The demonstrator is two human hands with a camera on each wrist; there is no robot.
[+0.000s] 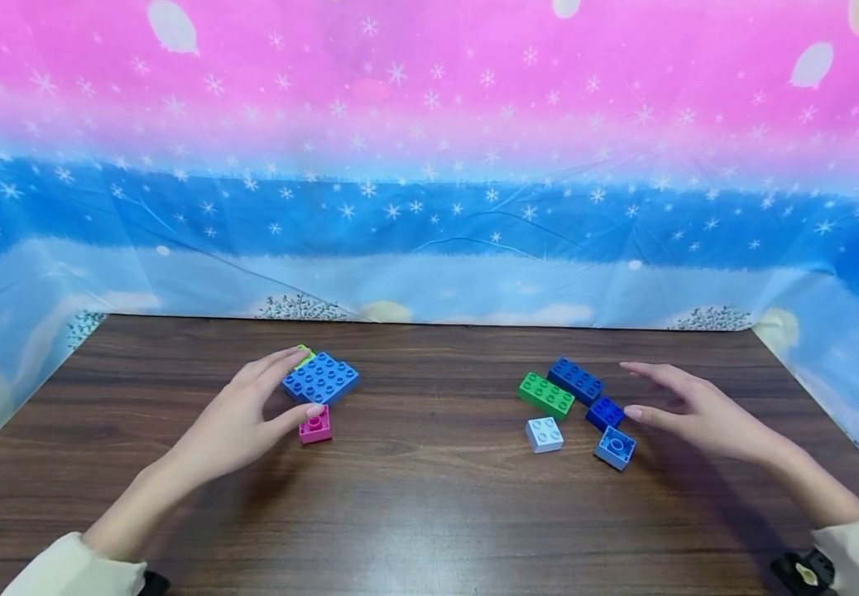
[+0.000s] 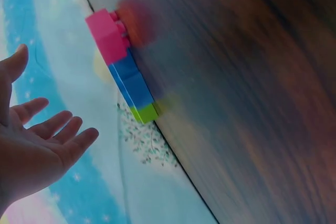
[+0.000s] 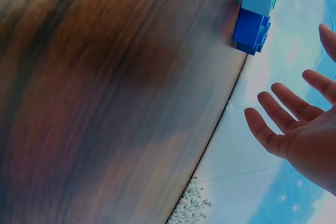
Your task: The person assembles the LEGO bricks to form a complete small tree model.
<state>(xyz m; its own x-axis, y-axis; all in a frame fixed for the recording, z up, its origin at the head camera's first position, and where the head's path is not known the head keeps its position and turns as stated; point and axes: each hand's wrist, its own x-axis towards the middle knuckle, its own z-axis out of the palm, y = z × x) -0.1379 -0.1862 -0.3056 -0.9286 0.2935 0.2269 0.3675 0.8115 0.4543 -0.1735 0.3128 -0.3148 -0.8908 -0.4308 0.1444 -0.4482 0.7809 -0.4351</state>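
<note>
My left hand (image 1: 251, 414) is held over the table with fingers extended, holding nothing. Its nearest things are a pink brick (image 1: 315, 425) lying with its hollow underside up, a wide blue brick (image 1: 323, 379) with studs up, and a lime green brick (image 1: 303, 358) partly hidden behind the fingers. My right hand (image 1: 698, 414) hovers with spread fingers and holds nothing. Left of its fingertips are a small dark blue brick (image 1: 605, 413), a long dark blue brick (image 1: 575, 380) and a medium blue brick (image 1: 615, 448) turned underside up. A green brick (image 1: 545, 394) and a pale blue brick (image 1: 544, 434) lie further left.
The bricks lie in two groups on a dark wooden table (image 1: 429, 513). A patterned pink and blue cloth (image 1: 429, 223) hangs along the table's back edge and both sides. Bare wood runs between the groups.
</note>
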